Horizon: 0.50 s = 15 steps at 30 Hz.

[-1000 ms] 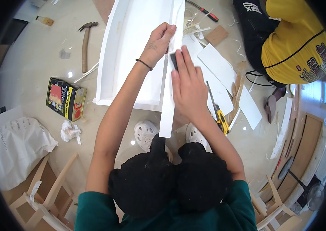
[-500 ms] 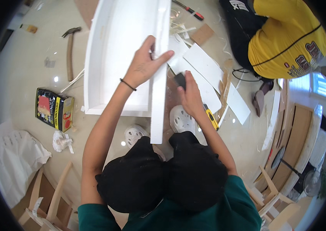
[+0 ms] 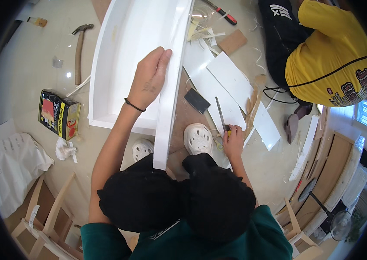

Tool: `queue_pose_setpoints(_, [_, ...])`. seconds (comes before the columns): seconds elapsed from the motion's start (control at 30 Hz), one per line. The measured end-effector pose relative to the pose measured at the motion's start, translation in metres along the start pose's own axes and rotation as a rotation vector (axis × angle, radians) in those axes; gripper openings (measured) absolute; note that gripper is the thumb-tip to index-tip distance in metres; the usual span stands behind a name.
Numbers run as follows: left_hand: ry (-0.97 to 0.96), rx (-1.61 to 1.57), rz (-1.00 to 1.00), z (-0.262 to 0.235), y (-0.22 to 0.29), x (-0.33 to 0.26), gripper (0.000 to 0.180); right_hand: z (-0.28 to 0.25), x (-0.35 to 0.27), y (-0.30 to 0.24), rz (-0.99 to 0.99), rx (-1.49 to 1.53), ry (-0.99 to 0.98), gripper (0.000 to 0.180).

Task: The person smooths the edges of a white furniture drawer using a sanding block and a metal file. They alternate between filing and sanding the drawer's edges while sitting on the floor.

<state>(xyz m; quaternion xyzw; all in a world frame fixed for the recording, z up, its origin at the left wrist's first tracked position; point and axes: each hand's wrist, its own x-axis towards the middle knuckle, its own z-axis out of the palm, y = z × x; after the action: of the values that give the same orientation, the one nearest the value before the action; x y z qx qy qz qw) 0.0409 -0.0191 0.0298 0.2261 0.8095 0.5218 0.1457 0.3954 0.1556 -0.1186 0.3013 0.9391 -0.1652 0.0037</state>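
Note:
A long white open box [image 3: 125, 93] with raised sides stands in front of me, its near end by my knees. My left hand [image 3: 149, 78] is closed at its right side rail [image 3: 166, 119], thumb up and most fingers hidden. Low on the right, my right hand [image 3: 234, 141] is closed round the yellow handle of a utility knife [image 3: 220, 113]. The blade is out and points away from me over white sheets [image 3: 218, 97]. A dark rectangular block [image 3: 197, 101] lies on the floor between the rail and the knife, touched by neither hand.
A hammer [image 3: 79, 54] and a black-and-yellow can [image 3: 59, 113] are on the left. A screwdriver [image 3: 222, 12], brown scrap [image 3: 232, 41] and offcuts lie far right. Another person in a yellow shirt [image 3: 330, 56] crouches there. My white clogs [image 3: 198, 138] flank the rail's near end.
The dark block has left my right hand and lies on the floor. That hand moved nearer and rightward and took up the utility knife. My left thumb has come in beside the fingers.

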Motion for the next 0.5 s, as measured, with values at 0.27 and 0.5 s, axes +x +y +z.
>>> queue_pose_setpoints(0.27, [-0.021, 0.347, 0.116, -0.012, 0.019, -0.025, 0.032, -0.019, 0.006, -0.005, 0.021, 0.030, 0.028, 0.028])
queue_pose_setpoints(0.5, [0.110, 0.375, 0.265, -0.014, 0.007, -0.027, 0.024, -0.010, -0.002, -0.001, 0.019, -0.083, -0.210, 0.031])
